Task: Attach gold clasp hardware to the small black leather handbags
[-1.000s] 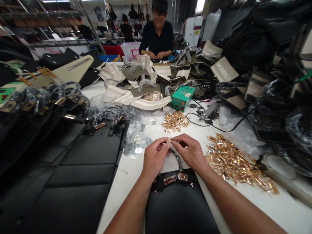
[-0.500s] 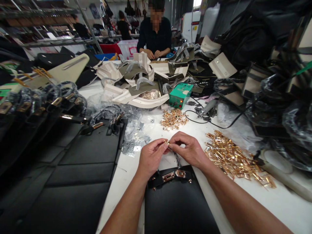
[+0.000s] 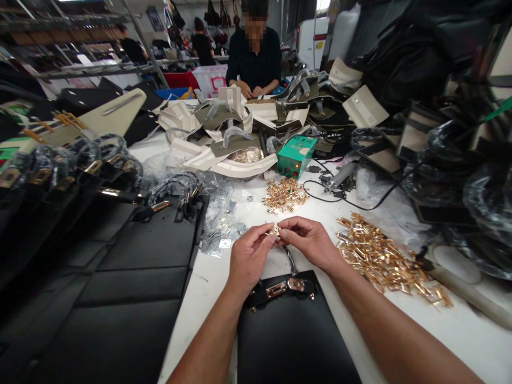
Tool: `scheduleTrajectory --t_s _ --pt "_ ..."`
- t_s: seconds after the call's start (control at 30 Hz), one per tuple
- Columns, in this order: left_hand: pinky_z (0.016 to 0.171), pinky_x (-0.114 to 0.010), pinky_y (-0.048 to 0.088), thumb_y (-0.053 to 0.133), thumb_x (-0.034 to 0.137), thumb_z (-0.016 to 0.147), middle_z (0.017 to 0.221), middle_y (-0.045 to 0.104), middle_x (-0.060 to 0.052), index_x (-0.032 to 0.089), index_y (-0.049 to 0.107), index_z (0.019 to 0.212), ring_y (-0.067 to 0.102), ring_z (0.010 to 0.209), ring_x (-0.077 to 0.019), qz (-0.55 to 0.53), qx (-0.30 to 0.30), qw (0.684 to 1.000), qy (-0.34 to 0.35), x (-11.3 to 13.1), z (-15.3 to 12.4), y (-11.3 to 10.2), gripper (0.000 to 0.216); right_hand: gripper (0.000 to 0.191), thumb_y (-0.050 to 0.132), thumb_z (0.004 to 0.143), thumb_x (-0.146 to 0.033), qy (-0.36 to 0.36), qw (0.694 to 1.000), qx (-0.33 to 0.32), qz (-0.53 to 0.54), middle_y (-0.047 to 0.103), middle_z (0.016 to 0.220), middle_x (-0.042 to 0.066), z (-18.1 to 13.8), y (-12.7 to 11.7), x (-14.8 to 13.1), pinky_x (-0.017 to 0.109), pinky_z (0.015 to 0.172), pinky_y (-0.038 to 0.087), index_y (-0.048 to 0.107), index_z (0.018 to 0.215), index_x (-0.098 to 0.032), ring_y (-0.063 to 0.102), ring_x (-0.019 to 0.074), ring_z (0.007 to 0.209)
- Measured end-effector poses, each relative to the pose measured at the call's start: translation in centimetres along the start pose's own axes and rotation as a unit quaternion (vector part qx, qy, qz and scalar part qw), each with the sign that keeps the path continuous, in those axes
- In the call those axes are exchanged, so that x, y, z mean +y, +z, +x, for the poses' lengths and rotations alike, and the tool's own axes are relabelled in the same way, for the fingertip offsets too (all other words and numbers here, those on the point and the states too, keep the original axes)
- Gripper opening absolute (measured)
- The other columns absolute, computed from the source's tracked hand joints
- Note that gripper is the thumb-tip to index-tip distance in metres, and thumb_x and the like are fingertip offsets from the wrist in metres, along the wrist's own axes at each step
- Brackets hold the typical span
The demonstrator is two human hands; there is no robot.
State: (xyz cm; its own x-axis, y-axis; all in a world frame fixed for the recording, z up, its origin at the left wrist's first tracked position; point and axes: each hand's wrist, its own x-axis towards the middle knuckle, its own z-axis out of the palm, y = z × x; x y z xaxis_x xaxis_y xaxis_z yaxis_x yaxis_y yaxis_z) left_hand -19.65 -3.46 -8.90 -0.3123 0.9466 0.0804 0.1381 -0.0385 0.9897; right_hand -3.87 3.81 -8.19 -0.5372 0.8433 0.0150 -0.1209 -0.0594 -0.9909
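Observation:
A small gold-coloured metal fitting is pinched between the fingertips of both my hands, above the white table. My left hand grips it from the left, and my right hand from the right. Just below lies a black bag panel, flat on the table, with two gold rectangular fittings near its top edge. A plastic-wrapped handle rises from that edge, partly hidden behind my hands. Exact details of the pinched piece are too small to make out.
A loose heap of gold fittings lies on the right, a smaller pile ahead. Behind that stands a green box with a cable. Black bag panels are stacked at left. Across the table, a person works among beige pieces.
The gold fitting shows more between my fingertips and looks turned. My hands have shifted slightly, with the fingertips a little higher. The black panel and heaps stay in place.

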Motion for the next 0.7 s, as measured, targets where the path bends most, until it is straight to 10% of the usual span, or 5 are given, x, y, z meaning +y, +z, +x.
scheduleTrajectory --t_s 0.7 --pt "0.078 -0.027 0.054 0.071 0.029 0.083 0.096 0.076 -0.001 0.029 0.076 0.1 0.07 0.084 -0.0172 0.106 0.038 0.991 0.076 1.0 -0.7 0.5 0.018 0.024 0.056 0.096 -0.035 -0.126 0.97 0.059 -0.199 0.064 0.078 0.0 -0.6 1.0 0.2 0.027 0.074 0.046 0.066 0.08 -0.02 0.06 0.0158 0.075"
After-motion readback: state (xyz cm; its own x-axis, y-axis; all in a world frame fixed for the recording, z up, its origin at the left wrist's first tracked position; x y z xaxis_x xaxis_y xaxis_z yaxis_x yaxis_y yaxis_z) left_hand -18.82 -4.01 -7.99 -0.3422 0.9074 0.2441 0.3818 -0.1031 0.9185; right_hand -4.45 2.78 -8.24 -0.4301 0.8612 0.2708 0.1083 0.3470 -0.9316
